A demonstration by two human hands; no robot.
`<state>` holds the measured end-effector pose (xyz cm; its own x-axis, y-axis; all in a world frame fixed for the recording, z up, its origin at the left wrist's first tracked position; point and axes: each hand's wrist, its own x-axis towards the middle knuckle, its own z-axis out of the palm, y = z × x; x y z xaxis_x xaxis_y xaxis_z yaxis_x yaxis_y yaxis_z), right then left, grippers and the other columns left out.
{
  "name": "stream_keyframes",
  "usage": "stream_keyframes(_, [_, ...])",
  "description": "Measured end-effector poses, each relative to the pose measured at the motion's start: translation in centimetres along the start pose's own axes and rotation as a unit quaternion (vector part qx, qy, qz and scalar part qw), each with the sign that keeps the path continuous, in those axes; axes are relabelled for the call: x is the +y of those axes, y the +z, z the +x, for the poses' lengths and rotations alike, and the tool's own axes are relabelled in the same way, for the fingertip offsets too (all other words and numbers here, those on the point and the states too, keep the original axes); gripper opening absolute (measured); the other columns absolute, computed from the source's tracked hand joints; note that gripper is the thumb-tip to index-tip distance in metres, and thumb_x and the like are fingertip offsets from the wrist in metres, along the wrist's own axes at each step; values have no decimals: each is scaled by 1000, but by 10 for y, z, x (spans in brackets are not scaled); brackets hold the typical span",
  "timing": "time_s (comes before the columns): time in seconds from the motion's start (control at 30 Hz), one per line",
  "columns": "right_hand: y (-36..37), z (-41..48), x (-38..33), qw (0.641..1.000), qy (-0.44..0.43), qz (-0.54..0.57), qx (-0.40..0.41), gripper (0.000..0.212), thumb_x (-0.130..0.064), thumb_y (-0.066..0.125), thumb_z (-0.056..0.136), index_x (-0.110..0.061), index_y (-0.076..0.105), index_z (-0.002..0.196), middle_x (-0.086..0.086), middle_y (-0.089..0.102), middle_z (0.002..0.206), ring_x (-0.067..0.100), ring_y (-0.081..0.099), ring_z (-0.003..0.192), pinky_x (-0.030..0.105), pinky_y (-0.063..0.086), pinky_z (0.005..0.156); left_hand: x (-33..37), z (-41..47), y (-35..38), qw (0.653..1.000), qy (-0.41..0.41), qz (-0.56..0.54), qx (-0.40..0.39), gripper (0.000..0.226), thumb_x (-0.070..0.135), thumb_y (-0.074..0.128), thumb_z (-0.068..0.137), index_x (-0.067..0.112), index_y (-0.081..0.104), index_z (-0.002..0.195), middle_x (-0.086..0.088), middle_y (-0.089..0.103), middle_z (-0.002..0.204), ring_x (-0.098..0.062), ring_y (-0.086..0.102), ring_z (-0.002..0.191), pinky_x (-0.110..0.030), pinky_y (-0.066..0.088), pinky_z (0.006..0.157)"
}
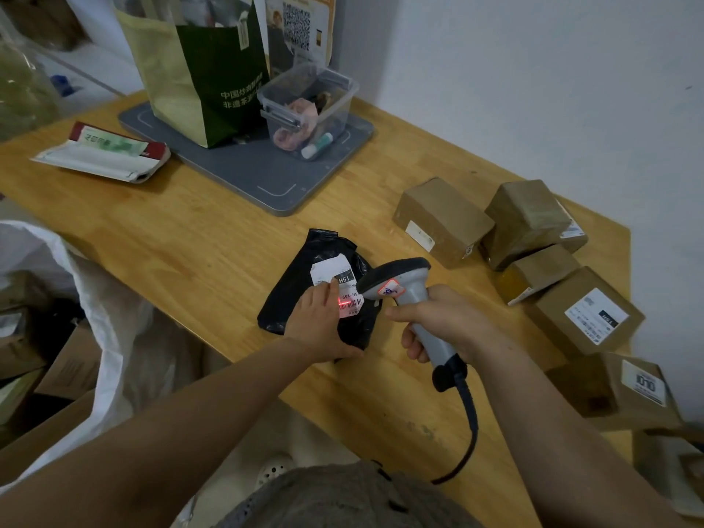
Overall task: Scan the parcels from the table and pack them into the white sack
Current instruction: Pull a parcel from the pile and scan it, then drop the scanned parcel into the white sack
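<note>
A black plastic parcel [301, 283] with a white label lies near the front edge of the wooden table [190, 230]. My left hand [322, 322] rests on it, fingers fairly straight, pressing the label flat. My right hand [442, 322] grips the handle of a grey barcode scanner [400, 283], whose head hangs just above the label; a red line of light falls on the barcode. Several brown cardboard parcels [442, 222] sit at the table's right side. The white sack [95, 322] stands open at the left, below the table edge.
A grey scale platform [266, 173] at the back carries a green paper bag [205, 70] and a clear plastic box [308, 108]. A white-and-red envelope [106, 154] lies at the far left. Cardboard boxes [68, 367] show beside the sack. The scanner's cable [470, 424] hangs down by my right forearm.
</note>
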<state>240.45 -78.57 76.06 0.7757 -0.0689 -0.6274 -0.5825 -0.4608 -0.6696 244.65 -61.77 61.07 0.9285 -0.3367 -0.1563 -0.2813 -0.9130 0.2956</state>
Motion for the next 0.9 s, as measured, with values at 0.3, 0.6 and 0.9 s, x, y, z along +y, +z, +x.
stream_keyframes(0.3, [9,16,0,995,-35,92,28,20,-16,70,86,-2,57,90,14,60,56,21,56,40,26,47,40,-7,-8,-18,995,-54,-69,53,110,50,76,69,8,15,150,-10,33,141,-28,32,130,-36,35,104])
stream_keyframes(0.6, [104,32,-56,983,-117,74,-121,16,-15,70,86,-4,59,86,10,59,54,20,55,40,26,45,41,-131,-105,-98,869,-357,-139,312,99,49,76,71,12,24,147,-11,34,143,-32,30,133,-45,35,106])
stream_keyframes(0.9, [161,33,-68,971,-122,39,-204,14,-14,69,86,-6,58,82,7,58,50,18,54,39,24,44,40,-200,-175,-81,766,-548,-217,257,119,50,74,76,10,-9,152,-21,-3,158,-38,2,146,-51,21,115])
